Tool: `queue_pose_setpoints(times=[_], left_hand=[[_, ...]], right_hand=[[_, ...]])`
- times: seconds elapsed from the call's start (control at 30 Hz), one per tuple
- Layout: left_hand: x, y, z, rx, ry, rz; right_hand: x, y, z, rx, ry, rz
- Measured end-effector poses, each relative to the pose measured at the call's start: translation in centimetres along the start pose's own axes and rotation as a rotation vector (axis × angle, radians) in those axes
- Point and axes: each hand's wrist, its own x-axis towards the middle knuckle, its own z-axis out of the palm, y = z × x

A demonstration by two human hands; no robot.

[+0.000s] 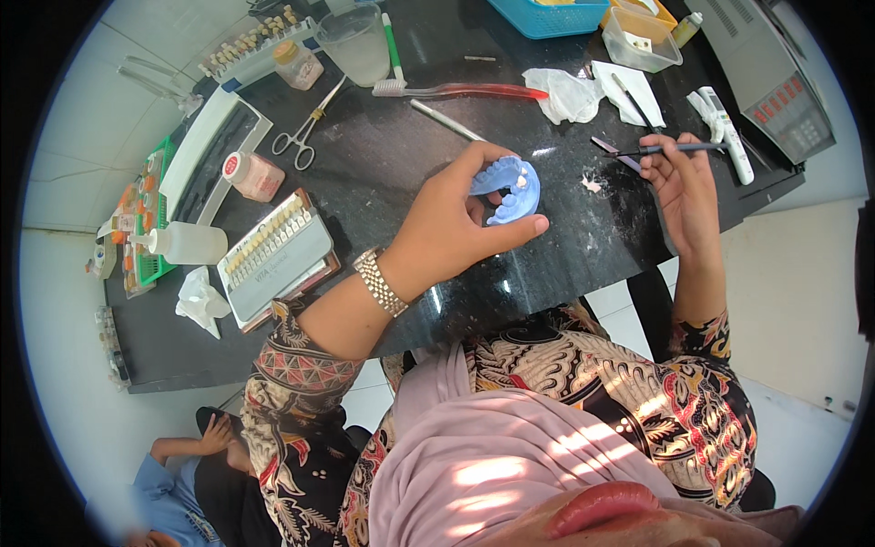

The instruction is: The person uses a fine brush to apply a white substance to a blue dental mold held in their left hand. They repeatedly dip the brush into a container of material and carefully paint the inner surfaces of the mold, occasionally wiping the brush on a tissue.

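Observation:
A blue dental model (pixel 527 201), shaped like a horseshoe arch of teeth, is gripped between the thumb and fingers of my left hand (pixel 442 219). One white tooth (pixel 522 180) stands out on the arch. To the right of it, my right hand (pixel 682 187) pinches a thin dark-handled brush (pixel 697 148), its slim tip pointing left toward the model but apart from it. Below that tip, a small dab of pale pink material (pixel 592 184) lies on the black worktop (pixel 565 251), with whitish smears around it. A slim tool with a pale purple end (pixel 616 153) rests under the brush.
A tooth shade guide (pixel 278 260), a hemostat (pixel 308 137) and jars of pink powder (pixel 253 176) lie left. Behind are a cup (pixel 355 46), a red toothbrush (pixel 483 89) and crumpled tissues (pixel 565 96). A grey machine (pixel 770 73) stands right. Another person (pixel 178 479) sits lower left.

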Motion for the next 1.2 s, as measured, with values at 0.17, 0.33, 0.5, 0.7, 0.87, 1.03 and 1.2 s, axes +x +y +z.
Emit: queue_pose_setpoints(times=[0.17, 0.33, 0.5, 0.7, 0.87, 1.03, 1.2], left_hand=[[-0.1, 0.4, 0.2, -0.063, 0.004, 0.001], [-0.2, 0.2, 0.1, -0.041, -0.013, -0.009], [-0.3, 0.3, 0.1, -0.010, -0.008, 0.008], [-0.4, 0.5, 0.0, 0.051, -0.001, -0.009], [-0.4, 0.6, 0.0, 0.058, -0.001, -0.017], [-0.4, 0.3, 0.0, 0.055, -0.003, -0.009], [-0.4, 0.5, 0.0, 0.045, -0.010, -0.019]], right_hand=[[-1.6, 2.5, 0.4, -0.118, 0.073, -0.177], [-2.0, 3.0, 0.5, -0.232, 0.082, -0.283], [-2.2, 3.2, 0.7, -0.311, 0.072, -0.357], [-2.4, 3.2, 1.2, -0.368, 0.063, -0.392], [-2.5, 3.1, 1.4, -0.385, 0.062, -0.392], [-2.5, 3.2, 1.3, -0.382, 0.040, -0.395], [-2.5, 3.1, 1.4, -0.389, 0.046, -0.387]])
